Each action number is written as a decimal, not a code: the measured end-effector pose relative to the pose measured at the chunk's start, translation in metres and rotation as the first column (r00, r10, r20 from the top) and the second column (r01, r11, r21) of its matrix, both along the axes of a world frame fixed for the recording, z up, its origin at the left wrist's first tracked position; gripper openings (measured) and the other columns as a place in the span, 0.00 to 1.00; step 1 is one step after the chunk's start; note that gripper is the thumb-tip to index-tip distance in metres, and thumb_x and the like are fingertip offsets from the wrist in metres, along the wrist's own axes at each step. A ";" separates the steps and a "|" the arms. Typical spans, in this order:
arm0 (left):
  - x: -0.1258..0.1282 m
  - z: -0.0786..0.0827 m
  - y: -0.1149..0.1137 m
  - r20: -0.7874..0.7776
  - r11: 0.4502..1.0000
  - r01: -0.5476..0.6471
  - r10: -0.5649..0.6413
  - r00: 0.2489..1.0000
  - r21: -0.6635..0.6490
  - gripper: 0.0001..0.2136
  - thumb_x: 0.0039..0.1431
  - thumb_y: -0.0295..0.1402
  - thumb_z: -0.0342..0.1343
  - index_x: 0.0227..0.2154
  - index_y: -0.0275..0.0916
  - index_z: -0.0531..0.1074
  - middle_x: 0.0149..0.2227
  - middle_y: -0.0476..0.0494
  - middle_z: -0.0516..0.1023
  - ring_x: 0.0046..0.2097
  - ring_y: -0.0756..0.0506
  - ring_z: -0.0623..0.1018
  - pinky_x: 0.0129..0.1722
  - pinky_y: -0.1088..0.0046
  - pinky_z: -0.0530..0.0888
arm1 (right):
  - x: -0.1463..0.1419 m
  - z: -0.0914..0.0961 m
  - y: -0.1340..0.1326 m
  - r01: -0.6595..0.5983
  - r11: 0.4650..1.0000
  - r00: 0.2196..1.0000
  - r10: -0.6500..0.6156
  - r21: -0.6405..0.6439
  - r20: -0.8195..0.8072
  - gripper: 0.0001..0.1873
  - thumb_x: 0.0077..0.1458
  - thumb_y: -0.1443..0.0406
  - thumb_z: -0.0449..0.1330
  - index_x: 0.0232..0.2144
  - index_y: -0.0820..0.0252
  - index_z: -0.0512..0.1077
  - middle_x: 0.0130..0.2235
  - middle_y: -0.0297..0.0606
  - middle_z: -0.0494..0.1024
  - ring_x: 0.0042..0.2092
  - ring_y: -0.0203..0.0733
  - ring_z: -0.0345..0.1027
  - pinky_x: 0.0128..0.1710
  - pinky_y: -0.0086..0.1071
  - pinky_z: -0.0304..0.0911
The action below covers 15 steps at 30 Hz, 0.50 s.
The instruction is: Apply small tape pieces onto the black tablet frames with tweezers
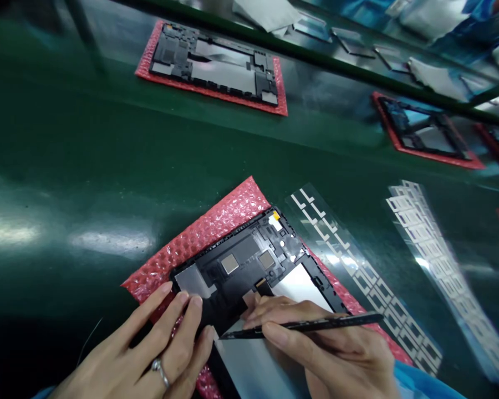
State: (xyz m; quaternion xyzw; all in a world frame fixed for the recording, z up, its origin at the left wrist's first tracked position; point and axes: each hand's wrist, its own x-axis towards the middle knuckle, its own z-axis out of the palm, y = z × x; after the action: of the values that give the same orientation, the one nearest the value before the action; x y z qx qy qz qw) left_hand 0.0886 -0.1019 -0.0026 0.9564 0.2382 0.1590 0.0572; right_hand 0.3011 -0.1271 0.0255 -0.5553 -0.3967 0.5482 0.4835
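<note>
A tablet housing (pixel 242 247) with its inner side up lies tilted on a sheet of pink bubble wrap (pixel 199 233). My right hand (pixel 336 354) grips black tweezers (pixel 316 324), their pointed tip at a silver panel (pixel 255 360) in the housing. My left hand (pixel 162 343), with a ring on one finger, rests with fingers stretched out on the left edge of the housing; the thumb is near the tweezer tip. The right hand hides part of the housing's middle. A clear strip of pale adhesive pieces (pixel 374 288) lies to the right of the housing.
More adhesive strips (pixel 444 266) lie further right. At the back stands another open tablet housing (pixel 220 64) on pink bubble wrap, with a further housing (pixel 428 130) at the right. A dark rail (pixel 316 58) crosses behind, with flat parts and people in blue beyond it.
</note>
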 end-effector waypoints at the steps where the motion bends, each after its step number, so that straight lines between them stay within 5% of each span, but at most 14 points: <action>1: 0.000 0.000 0.000 0.000 1.000 -0.001 0.001 1.000 -0.002 0.24 0.48 0.43 0.57 0.48 0.39 0.65 0.48 0.41 0.68 0.60 0.36 0.51 0.60 0.59 0.47 | 0.000 0.000 0.000 -0.001 1.000 1.000 0.001 0.001 0.002 0.12 0.48 0.73 0.60 0.30 0.49 0.77 0.31 0.31 0.79 0.36 0.41 0.73 0.44 0.35 0.68; 15: 0.011 0.004 -0.014 -0.121 0.998 -0.035 0.042 0.992 0.054 0.26 0.50 0.48 0.54 0.51 0.45 0.61 0.53 0.35 0.64 0.60 0.31 0.51 0.57 0.49 0.45 | -0.001 0.008 0.001 0.074 0.995 0.997 -0.072 -0.074 0.020 0.06 0.47 0.68 0.62 0.26 0.51 0.77 0.29 0.32 0.79 0.36 0.42 0.73 0.42 0.33 0.68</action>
State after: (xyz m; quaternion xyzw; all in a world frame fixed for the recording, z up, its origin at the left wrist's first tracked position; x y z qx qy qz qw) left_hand 0.0997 -0.1163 0.0015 0.9607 0.2555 0.1072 0.0147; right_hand 0.3003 -0.1256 0.0333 -0.5918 -0.3594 0.5399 0.4786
